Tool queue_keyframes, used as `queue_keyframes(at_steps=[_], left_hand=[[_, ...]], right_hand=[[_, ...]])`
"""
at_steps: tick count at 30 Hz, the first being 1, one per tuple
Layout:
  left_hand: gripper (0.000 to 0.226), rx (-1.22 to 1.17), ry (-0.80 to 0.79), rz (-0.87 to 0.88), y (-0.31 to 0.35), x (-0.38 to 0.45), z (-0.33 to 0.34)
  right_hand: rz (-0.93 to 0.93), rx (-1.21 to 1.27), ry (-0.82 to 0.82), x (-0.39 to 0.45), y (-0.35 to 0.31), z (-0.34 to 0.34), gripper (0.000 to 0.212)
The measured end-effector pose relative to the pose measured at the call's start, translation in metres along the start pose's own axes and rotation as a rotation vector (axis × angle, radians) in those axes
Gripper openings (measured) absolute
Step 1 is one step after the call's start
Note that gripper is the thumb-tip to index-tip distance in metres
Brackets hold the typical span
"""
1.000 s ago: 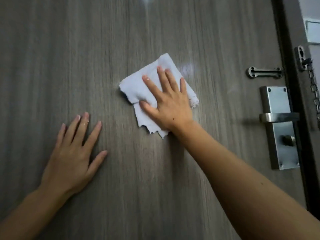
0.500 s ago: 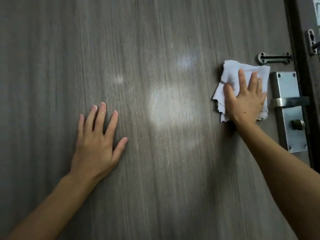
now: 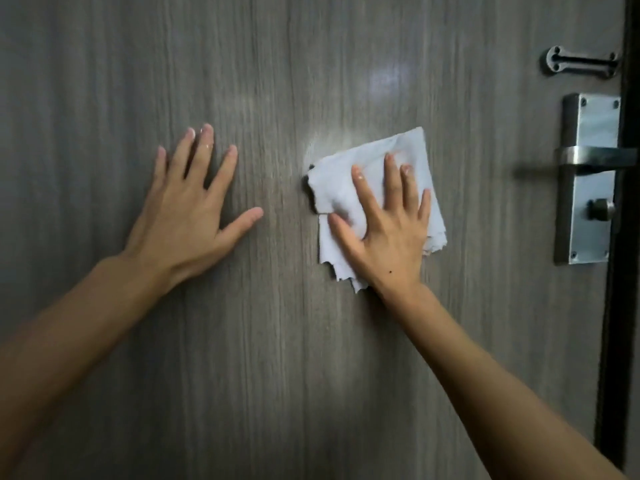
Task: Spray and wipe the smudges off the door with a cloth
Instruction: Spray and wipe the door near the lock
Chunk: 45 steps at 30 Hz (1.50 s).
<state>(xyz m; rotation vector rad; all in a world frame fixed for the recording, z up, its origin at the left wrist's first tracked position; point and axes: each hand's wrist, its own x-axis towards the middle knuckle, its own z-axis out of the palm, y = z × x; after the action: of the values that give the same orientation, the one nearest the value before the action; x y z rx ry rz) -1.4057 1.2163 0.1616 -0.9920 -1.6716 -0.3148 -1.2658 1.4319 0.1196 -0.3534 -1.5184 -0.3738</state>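
- The door [image 3: 277, 341] is grey-brown, with fine vertical wood-grain streaks running in lighter and darker lines; a few pale, whitish sheen patches lie on its upper middle.
- The cloth [image 3: 349, 188] is plain white with no print, shading to faint bluish grey in its folds.
- The lock plate [image 3: 585, 230] is silver-grey brushed metal with small dark screw dots at its corners.
- The lever handle [image 3: 595, 156] is the same silver, darker along its underside.
- The chain-guard slide [image 3: 581, 61] is dull grey metal with a black slot.
- The strip at the door's right edge [image 3: 620, 306] is black.
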Motion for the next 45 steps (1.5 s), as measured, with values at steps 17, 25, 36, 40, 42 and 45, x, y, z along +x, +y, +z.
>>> queue_keyframes(at_steps=[17,25,36,40,42,45], left_hand=[[0.064,-0.294,-0.065,-0.049,0.092,-0.198,0.029],[0.065,-0.406,-0.347,0.039,0.165,-0.315,0.048],[0.071,-0.636,-0.772,0.009,0.268,-0.509,0.065],[0.076,-0.739,-0.915,-0.075,0.302,-0.577,0.052],[0.077,-0.79,-0.973,-0.081,0.319,-0.61,0.043],[0.082,-0.898,-1.067,-0.072,0.342,-0.657,0.027]], right_hand=[[-0.455,0.017,-0.208,-0.236,0.006,-0.04,0.025],[-0.285,0.008,-0.623,-0.364,0.031,-0.131,0.033],[-0.128,0.084,-0.952,-0.511,0.032,-0.222,0.041],[-0.209,0.086,-1.071,-0.563,0.039,-0.253,0.048],[-0.19,0.103,-1.112,-0.589,0.044,-0.27,0.047],[-0.128,0.112,-1.177,-0.624,0.048,-0.296,0.037]])
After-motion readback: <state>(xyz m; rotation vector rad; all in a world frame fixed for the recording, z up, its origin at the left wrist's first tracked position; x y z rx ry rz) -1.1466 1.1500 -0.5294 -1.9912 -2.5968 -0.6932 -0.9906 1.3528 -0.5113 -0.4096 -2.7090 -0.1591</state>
